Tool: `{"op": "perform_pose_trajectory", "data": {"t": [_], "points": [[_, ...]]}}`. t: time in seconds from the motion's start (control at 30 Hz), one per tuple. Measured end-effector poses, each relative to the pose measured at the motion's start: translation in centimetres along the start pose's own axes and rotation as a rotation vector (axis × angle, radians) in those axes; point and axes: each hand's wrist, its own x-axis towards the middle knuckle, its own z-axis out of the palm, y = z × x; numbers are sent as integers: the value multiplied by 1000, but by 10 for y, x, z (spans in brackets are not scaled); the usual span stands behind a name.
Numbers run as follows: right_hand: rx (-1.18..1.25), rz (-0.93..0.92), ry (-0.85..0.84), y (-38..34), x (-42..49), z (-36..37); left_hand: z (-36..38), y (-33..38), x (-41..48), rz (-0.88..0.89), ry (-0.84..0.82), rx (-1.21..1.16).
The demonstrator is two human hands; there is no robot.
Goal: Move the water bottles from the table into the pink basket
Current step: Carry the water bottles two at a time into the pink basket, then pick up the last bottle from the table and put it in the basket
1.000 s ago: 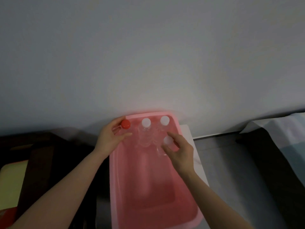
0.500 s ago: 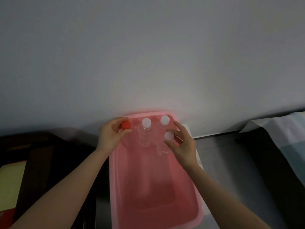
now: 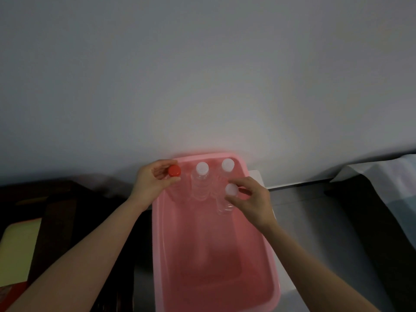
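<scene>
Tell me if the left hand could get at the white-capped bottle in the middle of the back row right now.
Probably not at once: the left hand is closed on the red-capped bottle. The middle bottle stands right beside it in the pink basket, nothing between, so letting go should free the way.

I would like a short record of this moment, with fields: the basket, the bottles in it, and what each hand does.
basket: pink basket, open top
bottles inside: four upright at the far end, three white caps, one red
left hand: grips the red-capped bottle at its cap
right hand: grips a white-capped bottle at its cap
</scene>
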Motion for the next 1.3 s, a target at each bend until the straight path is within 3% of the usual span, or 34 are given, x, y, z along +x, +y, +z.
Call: {"op": "perform_pose_trajectory", "data": {"t": [0.4, 0.63, 0.77, 0.97, 1.2, 1.3], "points": [[-124, -7, -58, -21, -12, -11, -14, 25, -13, -24, 8, -5], [-153, -168, -16, -91, -12, -25, -74, 89, -88, 49, 307, -4], [-105, -345, -218, -170, -28, -1, -135, 129, -194, 29, 625, -14], [-36, -693, -554, -296, -141, 73, -209, 156, -443, -100, 1116, 149], [8, -1001, -924, -380, -347, 151, -204, 155, -731, -426, 1557, 249], [19, -1098, -1015, -393, -439, 171, -185, 147, -832, -465, 1688, 184]]}}
